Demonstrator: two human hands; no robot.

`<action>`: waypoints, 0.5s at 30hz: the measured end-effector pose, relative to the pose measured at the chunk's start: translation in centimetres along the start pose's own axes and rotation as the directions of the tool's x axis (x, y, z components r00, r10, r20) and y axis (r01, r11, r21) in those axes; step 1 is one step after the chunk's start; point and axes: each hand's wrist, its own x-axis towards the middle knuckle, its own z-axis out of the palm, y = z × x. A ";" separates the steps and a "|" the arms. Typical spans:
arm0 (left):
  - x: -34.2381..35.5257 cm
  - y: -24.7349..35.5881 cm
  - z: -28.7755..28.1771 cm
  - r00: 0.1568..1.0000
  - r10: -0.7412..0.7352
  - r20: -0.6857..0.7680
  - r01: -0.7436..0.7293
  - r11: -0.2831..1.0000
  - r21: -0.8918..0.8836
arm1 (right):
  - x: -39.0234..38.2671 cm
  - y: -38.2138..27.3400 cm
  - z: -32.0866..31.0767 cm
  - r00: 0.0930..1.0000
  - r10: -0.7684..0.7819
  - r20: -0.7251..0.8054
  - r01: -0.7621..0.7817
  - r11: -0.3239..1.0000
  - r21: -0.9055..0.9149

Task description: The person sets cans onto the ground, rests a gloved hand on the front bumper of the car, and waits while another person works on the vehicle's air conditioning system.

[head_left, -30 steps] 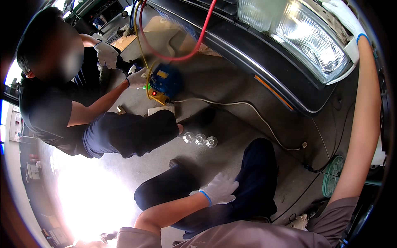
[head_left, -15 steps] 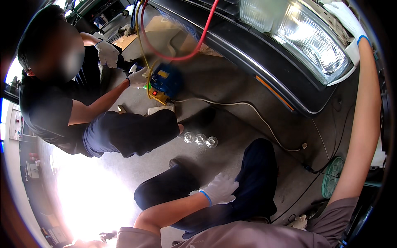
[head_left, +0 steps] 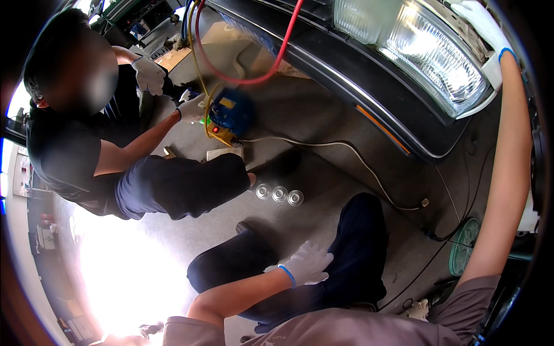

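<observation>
My left hand (head_left: 302,263), in a white glove with a blue cuff, rests by my dark trousered thigh, fingers loosely bent apart, holding nothing visible. At the upper right, my gloved right hand (head_left: 479,23) lies on the car's front edge above a headlight (head_left: 430,63), fingers stretched out. A co-worker (head_left: 75,150) crouches at left, one gloved hand (head_left: 193,109) at a blue pump (head_left: 231,112) with a yellow switch panel, the other gloved hand (head_left: 149,76) hanging loose. Three silver cans (head_left: 279,194) stand in a row on the floor between us.
A black bumper (head_left: 329,69) spans the top, with red (head_left: 277,57) and yellow hoses (head_left: 201,69) hanging before it. A pale cable (head_left: 363,161) crosses the concrete floor. A green round object (head_left: 461,248) and dark cords lie right. Bright glare covers the lower left.
</observation>
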 end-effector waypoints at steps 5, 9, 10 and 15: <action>0.0 0.0 0.0 1.000 0.003 -0.019 -0.003 1.000 0.005 | 0.0 0.5 0.4 0.999 -0.025 0.028 0.025 1.000 0.002; -0.1 0.0 0.0 1.000 0.004 -0.022 -0.004 1.000 0.001 | 0.3 -0.6 -0.4 0.999 0.023 0.026 -0.023 0.999 0.030; -0.1 0.0 0.0 0.999 0.011 -0.033 -0.011 1.000 0.003 | 0.2 -0.4 -0.4 0.999 0.024 0.027 -0.025 0.999 0.028; 0.0 0.0 0.1 1.000 0.012 -0.015 -0.012 1.000 0.011 | 0.0 0.7 0.2 0.998 -0.002 0.060 -0.002 0.997 0.072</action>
